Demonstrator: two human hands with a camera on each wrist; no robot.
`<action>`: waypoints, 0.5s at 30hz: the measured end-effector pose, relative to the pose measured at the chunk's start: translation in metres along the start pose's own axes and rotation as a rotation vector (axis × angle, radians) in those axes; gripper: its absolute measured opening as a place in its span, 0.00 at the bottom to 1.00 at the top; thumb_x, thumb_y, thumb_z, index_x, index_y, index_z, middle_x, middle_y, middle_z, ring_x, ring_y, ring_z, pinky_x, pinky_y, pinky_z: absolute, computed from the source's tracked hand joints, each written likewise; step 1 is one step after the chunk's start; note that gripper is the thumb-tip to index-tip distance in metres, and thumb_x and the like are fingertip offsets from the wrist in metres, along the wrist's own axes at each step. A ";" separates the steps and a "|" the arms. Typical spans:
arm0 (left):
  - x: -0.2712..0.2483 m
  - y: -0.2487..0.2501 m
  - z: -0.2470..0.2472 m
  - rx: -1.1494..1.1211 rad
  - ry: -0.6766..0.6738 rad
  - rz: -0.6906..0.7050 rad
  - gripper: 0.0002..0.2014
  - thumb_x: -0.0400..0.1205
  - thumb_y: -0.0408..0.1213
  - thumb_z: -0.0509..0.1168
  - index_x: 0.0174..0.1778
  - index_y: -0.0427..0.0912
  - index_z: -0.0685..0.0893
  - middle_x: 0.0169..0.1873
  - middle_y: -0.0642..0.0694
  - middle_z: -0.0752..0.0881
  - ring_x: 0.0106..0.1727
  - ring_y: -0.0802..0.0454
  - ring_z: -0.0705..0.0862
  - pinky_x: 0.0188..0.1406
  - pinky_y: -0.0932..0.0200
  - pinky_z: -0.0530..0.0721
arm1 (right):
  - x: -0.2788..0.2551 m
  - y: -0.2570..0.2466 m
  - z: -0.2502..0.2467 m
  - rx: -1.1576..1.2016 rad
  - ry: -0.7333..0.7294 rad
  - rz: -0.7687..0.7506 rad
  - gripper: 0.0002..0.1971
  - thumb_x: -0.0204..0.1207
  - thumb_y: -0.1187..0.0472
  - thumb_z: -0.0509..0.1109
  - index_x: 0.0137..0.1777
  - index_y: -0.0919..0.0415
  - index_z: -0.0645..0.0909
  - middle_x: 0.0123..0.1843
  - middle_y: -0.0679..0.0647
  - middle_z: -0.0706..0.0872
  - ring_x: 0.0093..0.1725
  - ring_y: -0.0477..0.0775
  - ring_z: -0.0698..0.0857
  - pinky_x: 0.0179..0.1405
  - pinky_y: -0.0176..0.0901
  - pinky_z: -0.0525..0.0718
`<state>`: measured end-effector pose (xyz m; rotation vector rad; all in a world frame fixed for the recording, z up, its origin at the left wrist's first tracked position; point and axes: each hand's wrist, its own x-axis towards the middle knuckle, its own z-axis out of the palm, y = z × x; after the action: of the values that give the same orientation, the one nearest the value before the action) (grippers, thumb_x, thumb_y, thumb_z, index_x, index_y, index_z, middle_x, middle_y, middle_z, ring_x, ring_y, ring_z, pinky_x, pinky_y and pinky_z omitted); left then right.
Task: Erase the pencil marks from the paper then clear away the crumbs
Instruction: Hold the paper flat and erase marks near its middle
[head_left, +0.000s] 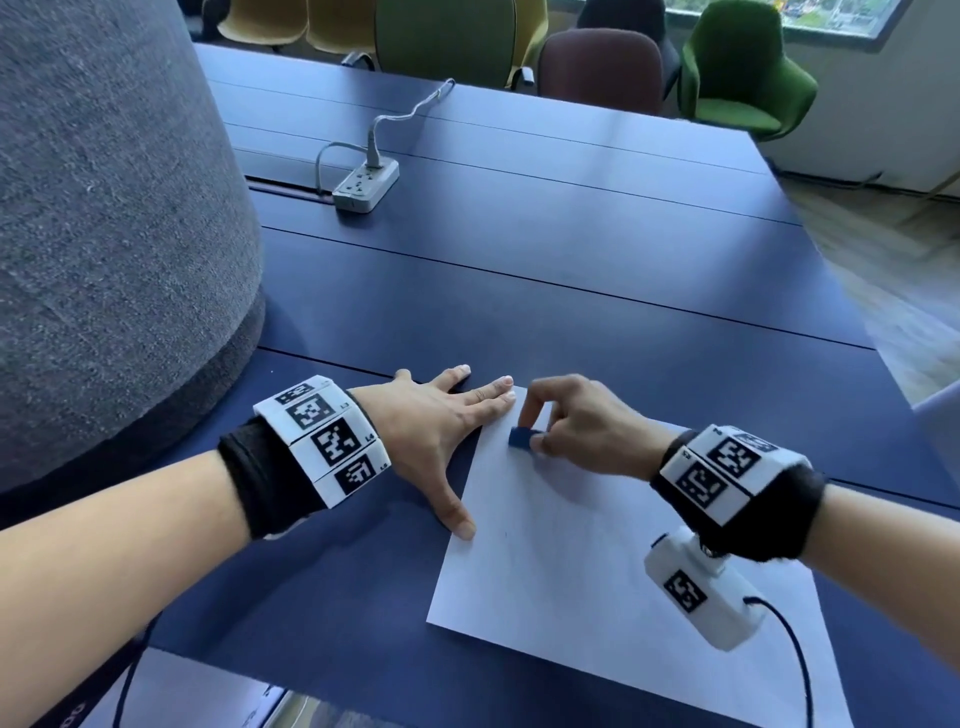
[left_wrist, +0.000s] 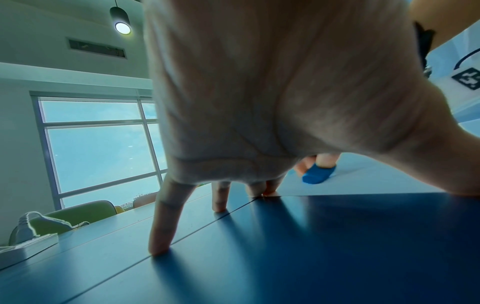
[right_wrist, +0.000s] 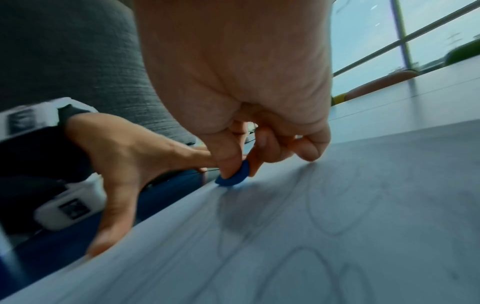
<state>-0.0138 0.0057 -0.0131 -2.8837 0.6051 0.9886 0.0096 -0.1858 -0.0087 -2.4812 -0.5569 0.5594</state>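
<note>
A dark blue surface (head_left: 571, 270) is filling most of the head view, with a white power strip (head_left: 365, 185) sitting in the upper left of the frame and a row of chairs (head_left: 743, 78) lining up along the top under a window. A big grey fabric shape (head_left: 104, 208) is taking up the whole left side, cut off by the frame edge, so I can't say what it is.

The pencil marks (right_wrist: 332, 207) are only showing faintly in the right wrist view as loopy grey lines; in the head view the paper (head_left: 597, 551) is looking almost blank, and I can't make out any crumbs.

The left hand (head_left: 431, 431) is lying flat with fingers spread, holding nothing, with its thumb and fingertips pinning the paper's left edge. The right hand (head_left: 582, 431) is pinching a small blue eraser (head_left: 521, 438) between thumb and fingers, pressing it on the paper near its upper left corner, just beside the left hand's fingertips.
</note>
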 end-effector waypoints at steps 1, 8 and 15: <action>0.000 0.001 0.000 -0.003 -0.003 -0.002 0.69 0.58 0.75 0.73 0.83 0.61 0.31 0.79 0.71 0.29 0.83 0.52 0.31 0.74 0.23 0.48 | -0.001 0.000 0.001 0.010 0.017 0.002 0.07 0.71 0.66 0.70 0.43 0.52 0.83 0.31 0.47 0.80 0.31 0.47 0.77 0.28 0.35 0.73; 0.000 0.001 -0.001 0.010 -0.010 -0.005 0.69 0.58 0.74 0.74 0.83 0.60 0.32 0.79 0.71 0.28 0.84 0.51 0.31 0.75 0.24 0.49 | -0.018 -0.008 0.013 -0.062 -0.181 -0.096 0.06 0.75 0.65 0.70 0.48 0.55 0.83 0.33 0.46 0.78 0.30 0.42 0.75 0.24 0.26 0.70; 0.000 0.002 0.000 0.025 -0.005 -0.019 0.70 0.57 0.76 0.73 0.84 0.60 0.33 0.79 0.71 0.29 0.84 0.51 0.32 0.76 0.24 0.54 | -0.027 -0.015 0.018 -0.107 -0.227 -0.169 0.04 0.74 0.64 0.71 0.47 0.57 0.83 0.32 0.49 0.78 0.29 0.44 0.72 0.24 0.30 0.69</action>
<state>-0.0141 0.0039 -0.0131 -2.8590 0.5849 0.9780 -0.0255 -0.1798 -0.0068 -2.4541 -0.8979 0.7662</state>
